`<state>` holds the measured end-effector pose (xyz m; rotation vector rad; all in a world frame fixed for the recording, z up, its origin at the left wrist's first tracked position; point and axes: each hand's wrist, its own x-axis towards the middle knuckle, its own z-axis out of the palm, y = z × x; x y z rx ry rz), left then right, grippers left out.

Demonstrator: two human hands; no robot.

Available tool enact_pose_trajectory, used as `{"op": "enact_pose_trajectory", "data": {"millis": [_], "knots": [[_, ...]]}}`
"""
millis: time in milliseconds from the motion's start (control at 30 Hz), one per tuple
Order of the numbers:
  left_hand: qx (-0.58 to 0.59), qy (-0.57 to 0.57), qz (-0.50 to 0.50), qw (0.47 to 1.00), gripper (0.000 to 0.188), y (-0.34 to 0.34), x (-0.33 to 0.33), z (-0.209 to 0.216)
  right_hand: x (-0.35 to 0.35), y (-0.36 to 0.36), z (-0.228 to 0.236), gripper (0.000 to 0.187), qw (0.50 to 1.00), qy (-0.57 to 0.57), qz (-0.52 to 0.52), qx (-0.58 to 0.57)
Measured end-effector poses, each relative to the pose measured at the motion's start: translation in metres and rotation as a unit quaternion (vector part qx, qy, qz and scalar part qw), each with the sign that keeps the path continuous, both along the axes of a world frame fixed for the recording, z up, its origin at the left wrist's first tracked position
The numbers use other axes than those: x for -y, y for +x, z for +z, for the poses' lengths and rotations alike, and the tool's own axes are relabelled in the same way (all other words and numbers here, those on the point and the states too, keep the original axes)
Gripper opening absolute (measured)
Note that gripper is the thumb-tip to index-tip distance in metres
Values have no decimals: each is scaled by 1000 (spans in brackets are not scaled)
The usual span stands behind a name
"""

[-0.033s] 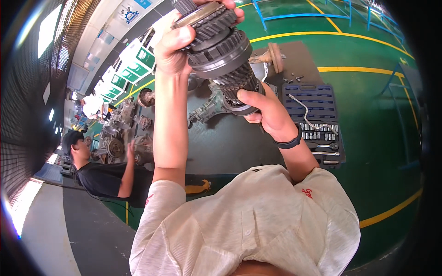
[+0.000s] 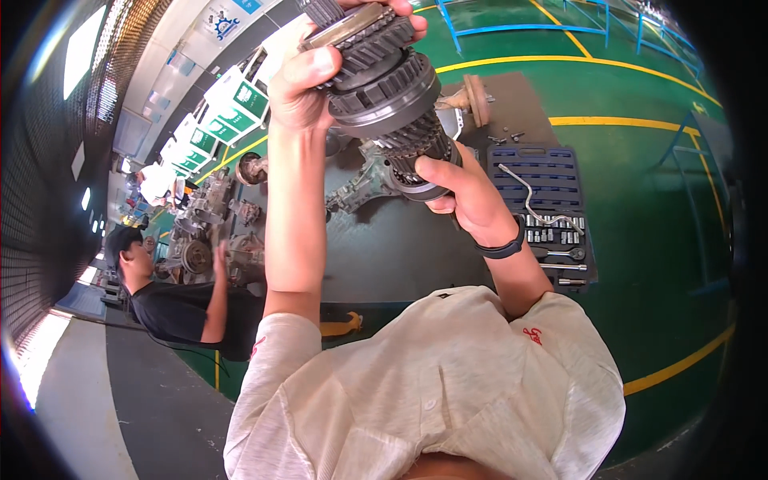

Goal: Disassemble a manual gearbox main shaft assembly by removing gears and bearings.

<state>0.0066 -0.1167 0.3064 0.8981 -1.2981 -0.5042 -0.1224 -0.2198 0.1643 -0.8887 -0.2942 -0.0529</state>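
Observation:
A gearbox shaft (image 2: 388, 100) with several dark steel gears stacked along it is held up in front of me, tilted, above the dark tabletop. My left hand (image 2: 302, 84) wraps its upper end, thumb on the rim of a gear and fingertips showing on the far side. Lower down, my right hand (image 2: 468, 190) grips the narrower end, its thumb lying across the splined part. A dark band (image 2: 504, 242) circles my right wrist. The shaft's top runs to the upper edge of the picture, and the gears hide most of my left fingers.
An opened blue socket set case (image 2: 538, 180) lies on the dark table (image 2: 392, 256) at the right, a bent metal bar across it. Behind the shaft sit a grey metal casting (image 2: 364, 188) and a rusty flanged part (image 2: 478, 100). At left, a person in black (image 2: 188, 308) stands near gearbox housings (image 2: 196, 252).
Both my hands keep their grip on the gear shaft, which has barely moved. The co-worker's raised hand has shifted slightly to the left.

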Motion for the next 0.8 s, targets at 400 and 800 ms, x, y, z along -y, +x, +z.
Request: {"op": "enact_pose_trajectory", "data": {"millis": [400, 800], "knots": [[-100, 68, 174, 977, 38, -27, -33, -7, -3, -8, -54, 66, 994, -51, -92, 8], [-46, 226, 249, 940, 37, -28, -6, -93, -14, 16, -182, 78, 988, 19, -133, -78]]}}
